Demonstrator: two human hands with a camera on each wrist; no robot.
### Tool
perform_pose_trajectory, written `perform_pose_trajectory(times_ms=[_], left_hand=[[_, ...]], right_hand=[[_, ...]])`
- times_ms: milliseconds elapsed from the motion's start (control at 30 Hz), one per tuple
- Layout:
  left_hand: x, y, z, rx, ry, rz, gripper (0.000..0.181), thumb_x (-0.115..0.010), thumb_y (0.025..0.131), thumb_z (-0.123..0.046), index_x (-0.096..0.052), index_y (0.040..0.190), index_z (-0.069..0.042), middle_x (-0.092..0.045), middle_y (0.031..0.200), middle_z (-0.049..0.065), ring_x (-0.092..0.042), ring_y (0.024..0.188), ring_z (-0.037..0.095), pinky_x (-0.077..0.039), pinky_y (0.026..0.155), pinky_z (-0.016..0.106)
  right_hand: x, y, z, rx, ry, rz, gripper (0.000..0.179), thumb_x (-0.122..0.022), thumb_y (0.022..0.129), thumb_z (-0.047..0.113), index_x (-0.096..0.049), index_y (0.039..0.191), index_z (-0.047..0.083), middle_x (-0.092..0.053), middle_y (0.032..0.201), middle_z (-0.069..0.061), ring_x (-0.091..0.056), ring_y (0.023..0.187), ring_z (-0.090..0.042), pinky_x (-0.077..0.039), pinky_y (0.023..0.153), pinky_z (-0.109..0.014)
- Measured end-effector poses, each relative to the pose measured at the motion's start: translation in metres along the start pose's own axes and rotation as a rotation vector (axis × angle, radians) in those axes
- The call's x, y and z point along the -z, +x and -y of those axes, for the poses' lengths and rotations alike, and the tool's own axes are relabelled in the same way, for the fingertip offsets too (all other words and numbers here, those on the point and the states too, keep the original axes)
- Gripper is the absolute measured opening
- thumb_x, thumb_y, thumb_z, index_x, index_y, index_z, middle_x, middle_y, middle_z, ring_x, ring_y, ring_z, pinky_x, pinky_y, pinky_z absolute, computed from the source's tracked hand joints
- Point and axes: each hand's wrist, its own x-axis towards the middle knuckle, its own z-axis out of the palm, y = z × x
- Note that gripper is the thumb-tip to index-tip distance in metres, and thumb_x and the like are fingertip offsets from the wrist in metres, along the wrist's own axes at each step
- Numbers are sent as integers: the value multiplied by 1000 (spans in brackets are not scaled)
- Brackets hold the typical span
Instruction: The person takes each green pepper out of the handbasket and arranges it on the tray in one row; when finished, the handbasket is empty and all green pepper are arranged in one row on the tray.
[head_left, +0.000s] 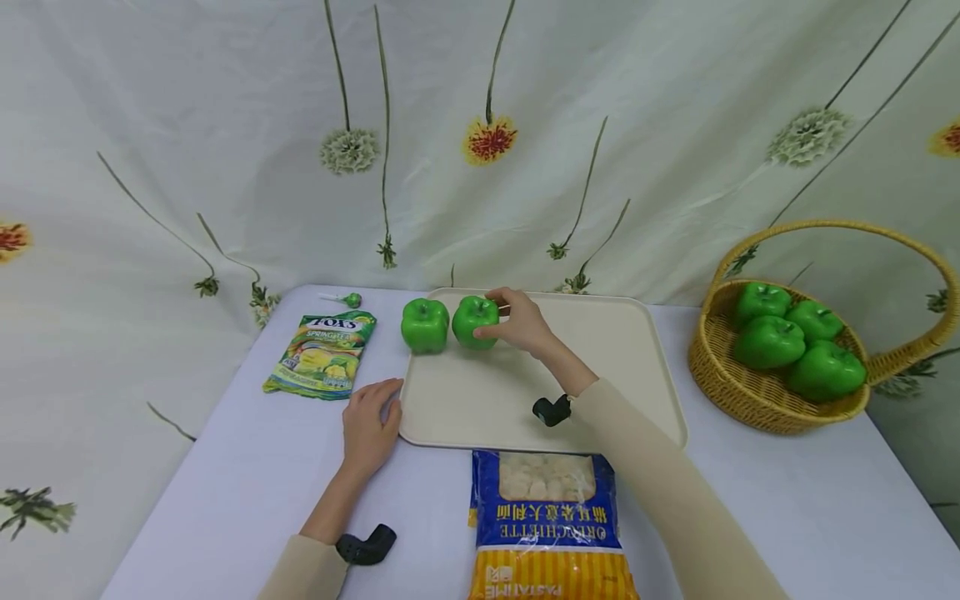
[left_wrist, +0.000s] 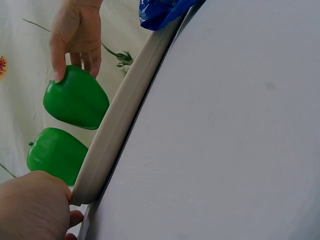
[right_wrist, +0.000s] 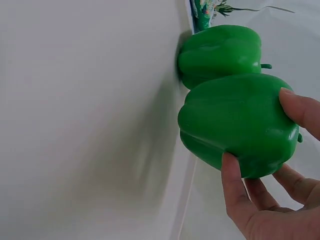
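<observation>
My right hand grips a green bell pepper between thumb and fingers over the far left part of the cream tray. Whether the pepper's base touches the tray is hard to tell. Close on its left, a second green bell pepper stands upright at the tray's far left corner. In the right wrist view the held bell pepper partly covers the other bell pepper. My left hand rests on the table by the tray's left rim, its fingertips close to that edge.
A wicker basket holding several green peppers stands at the right. A blue and yellow orecchiette bag lies in front of the tray. On the left lie a green Fox's candy bag and a small wrapped green lollipop. Flowered cloth hangs behind.
</observation>
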Motion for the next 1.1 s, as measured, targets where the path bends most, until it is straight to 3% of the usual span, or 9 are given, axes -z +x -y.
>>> perform_pose_trajectory(times_ms=[300, 1100], left_hand=[[1, -1, -1, -6, 5, -8, 32, -57, 91, -3, -66, 122, -1, -65, 126, 19, -51, 120, 41, -32, 100, 63], [1, 0, -3, 6, 17, 14, 33, -55, 92, -3, -64, 124, 0, -63, 128, 19, -48, 123, 41, -30, 102, 63]], right_hand=[[-12, 3, -6, -56, 33, 21, 67, -81, 79, 15, -50, 137, 3, -54, 136, -16, -54, 124, -31, -48, 101, -41], [-12, 6, -9, -2, 50, 42, 73, -81, 79, 15, -46, 143, 4, -52, 138, -16, -52, 127, -33, -45, 104, -43]])
